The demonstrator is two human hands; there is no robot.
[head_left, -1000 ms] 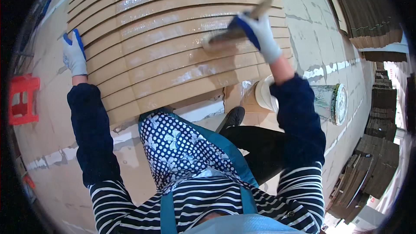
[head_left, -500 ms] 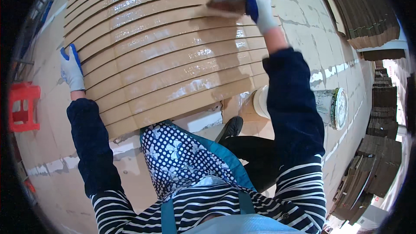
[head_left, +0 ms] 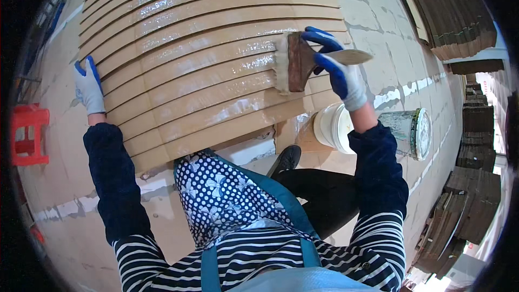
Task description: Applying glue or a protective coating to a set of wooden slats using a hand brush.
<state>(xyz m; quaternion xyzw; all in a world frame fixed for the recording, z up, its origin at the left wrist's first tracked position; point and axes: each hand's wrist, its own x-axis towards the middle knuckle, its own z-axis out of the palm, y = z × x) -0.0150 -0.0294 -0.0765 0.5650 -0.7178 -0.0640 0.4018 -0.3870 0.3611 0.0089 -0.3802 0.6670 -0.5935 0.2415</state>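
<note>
Overlapping brown cardboard sheets (head_left: 211,48) lie fanned out in front of me, their strips streaked with wet, shiny white glue. My right hand (head_left: 341,73), in a white glove with blue coating, is closed around the wooden handle of a wide brush (head_left: 300,62). The brush's pale bristles rest on or just over the strips at the right side. At the left edge of the sheets, my left hand (head_left: 90,84) in a matching glove lies along the cardboard with its fingers stretched out, holding nothing.
A white bucket (head_left: 334,127) stands near my right forearm, with a glue-smeared bucket (head_left: 416,134) beyond it. On the far left is a red plastic stool (head_left: 31,134). Tall stacks of cardboard (head_left: 451,13) line the right side. My shoe (head_left: 286,159) is below the sheets.
My right hand has brought the brush nearer to me, from the upper part of the sheets to their right middle, and turned it. My left hand stays in place.
</note>
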